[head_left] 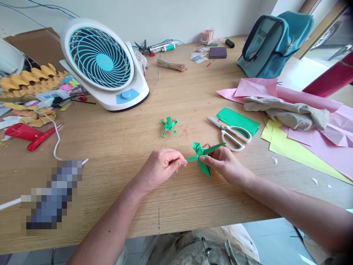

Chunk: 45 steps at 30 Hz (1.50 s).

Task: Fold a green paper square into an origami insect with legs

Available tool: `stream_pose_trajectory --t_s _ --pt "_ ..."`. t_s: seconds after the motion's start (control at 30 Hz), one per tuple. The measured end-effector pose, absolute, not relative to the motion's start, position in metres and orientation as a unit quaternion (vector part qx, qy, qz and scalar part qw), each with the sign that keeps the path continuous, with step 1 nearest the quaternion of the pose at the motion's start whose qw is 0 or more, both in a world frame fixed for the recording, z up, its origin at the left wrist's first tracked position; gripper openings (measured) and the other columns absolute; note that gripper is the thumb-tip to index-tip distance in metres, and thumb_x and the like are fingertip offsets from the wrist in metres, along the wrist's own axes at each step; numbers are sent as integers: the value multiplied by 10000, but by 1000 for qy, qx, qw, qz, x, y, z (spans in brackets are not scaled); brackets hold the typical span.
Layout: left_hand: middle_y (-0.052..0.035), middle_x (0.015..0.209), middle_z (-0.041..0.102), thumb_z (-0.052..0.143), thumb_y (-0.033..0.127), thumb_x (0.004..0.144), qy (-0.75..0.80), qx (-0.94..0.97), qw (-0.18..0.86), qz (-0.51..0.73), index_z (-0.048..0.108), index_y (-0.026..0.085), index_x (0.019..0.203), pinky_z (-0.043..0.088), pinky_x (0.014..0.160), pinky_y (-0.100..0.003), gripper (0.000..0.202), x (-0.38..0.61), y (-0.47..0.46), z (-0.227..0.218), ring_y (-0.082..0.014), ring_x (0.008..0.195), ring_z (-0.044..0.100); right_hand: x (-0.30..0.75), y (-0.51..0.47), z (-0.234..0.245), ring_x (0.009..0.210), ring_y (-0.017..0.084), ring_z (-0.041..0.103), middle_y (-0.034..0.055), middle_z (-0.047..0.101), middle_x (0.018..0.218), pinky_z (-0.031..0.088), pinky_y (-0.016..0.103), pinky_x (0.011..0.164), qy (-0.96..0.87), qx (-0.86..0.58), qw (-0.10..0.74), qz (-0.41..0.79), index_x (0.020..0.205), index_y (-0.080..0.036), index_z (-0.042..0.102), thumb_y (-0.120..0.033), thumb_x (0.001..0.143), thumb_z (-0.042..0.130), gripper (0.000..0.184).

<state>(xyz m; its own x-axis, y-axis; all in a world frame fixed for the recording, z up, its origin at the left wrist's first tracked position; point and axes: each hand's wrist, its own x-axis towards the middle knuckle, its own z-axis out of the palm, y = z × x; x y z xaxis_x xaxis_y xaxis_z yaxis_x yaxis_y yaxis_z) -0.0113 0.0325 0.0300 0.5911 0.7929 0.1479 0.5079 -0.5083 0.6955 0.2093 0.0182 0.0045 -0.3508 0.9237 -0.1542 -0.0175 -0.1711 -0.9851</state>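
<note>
A green folded-paper figure (204, 167) is held between my hands above the table. My right hand (223, 162) grips its middle, the thumb lying on top. With thumb and fingers pinched, my left hand (168, 162) has hold of the tip of a narrow point on the figure's left side. Another long point sticks out to the upper right. Just beyond my hands a finished-looking green paper frog (168, 126) lies with its legs spread. White-handled scissors (234, 138) lie open past my right hand, partly over green paper sheets (239, 119).
A white and blue fan (110, 97) stands at the back left. Red scissors or a similar red tool (35, 141) and a blurred-out object (55, 195) lie left. Pink paper (256, 87), yellow paper (298, 152) and a grey glove (292, 112) cover the right. A teal bag (270, 48) stands behind.
</note>
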Motion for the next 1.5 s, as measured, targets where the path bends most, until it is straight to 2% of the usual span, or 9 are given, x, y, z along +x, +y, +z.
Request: stream_pose_trajectory --t_s 0.2,0.3,0.43,0.53,0.63,0.8,0.97,1.13,1.5 --pt "4 544 596 551 458 949 410 795 341 289 630 173 603 403 544 -219 456 -26 42 26 -89 500 517 215 21 -2 569 101 363 -22 463 615 292 266 509 -488 -456 419 614 657 -188 544 -531 754 752 413" --pt "-10 633 626 542 573 919 440 737 395 329 694 170 816 441 594 -223 444 -29 46 25 -111 595 570 215 22 -2 585 103 377 -14 482 637 312 271 532 -458 -471 442 611 671 -179 567 -508 760 749 386" --pt "-101 1051 683 724 697 690 419 676 504 336 652 162 1130 498 716 -249 697 -7 36 18 -161 847 621 207 19 2 596 108 419 -4 527 643 351 275 559 -453 -461 450 616 657 -176 590 -473 737 776 359" --pt "-96 1101 672 797 584 689 430 613 560 356 631 163 1083 508 704 -239 599 20 23 11 -136 803 623 201 15 5 613 117 471 6 576 657 401 278 588 -462 -431 453 629 675 -175 645 -496 749 770 353" --pt "-25 891 674 767 472 777 433 563 560 427 604 172 910 517 729 -234 366 37 16 4 -132 801 630 198 12 5 681 145 550 17 642 713 460 290 655 -471 -404 460 635 712 -190 690 -535 737 781 357" --pt "1 768 627 766 336 799 437 545 528 483 626 161 767 493 680 -201 226 38 16 0 -110 753 589 198 11 0 691 168 586 16 677 706 500 309 669 -483 -399 447 639 769 -201 733 -592 713 784 398" --pt "13 754 633 767 318 797 430 514 548 502 643 163 803 486 661 -198 198 35 18 2 -93 700 582 199 13 -3 724 157 620 2 701 739 519 318 749 -471 -381 475 638 795 -218 733 -509 748 790 300" --pt "19 771 641 817 316 743 424 491 577 495 661 163 822 491 663 -195 232 35 20 1 -90 708 593 198 14 -2 685 122 604 -28 679 742 505 279 689 -421 -373 507 653 780 -221 663 -382 676 874 285" --pt "-11 767 740 887 336 630 464 508 580 436 762 159 811 524 631 -213 282 26 22 7 -125 678 648 201 14 0 673 124 601 -9 670 713 507 284 669 -451 -402 494 625 742 -196 652 -419 718 839 292"
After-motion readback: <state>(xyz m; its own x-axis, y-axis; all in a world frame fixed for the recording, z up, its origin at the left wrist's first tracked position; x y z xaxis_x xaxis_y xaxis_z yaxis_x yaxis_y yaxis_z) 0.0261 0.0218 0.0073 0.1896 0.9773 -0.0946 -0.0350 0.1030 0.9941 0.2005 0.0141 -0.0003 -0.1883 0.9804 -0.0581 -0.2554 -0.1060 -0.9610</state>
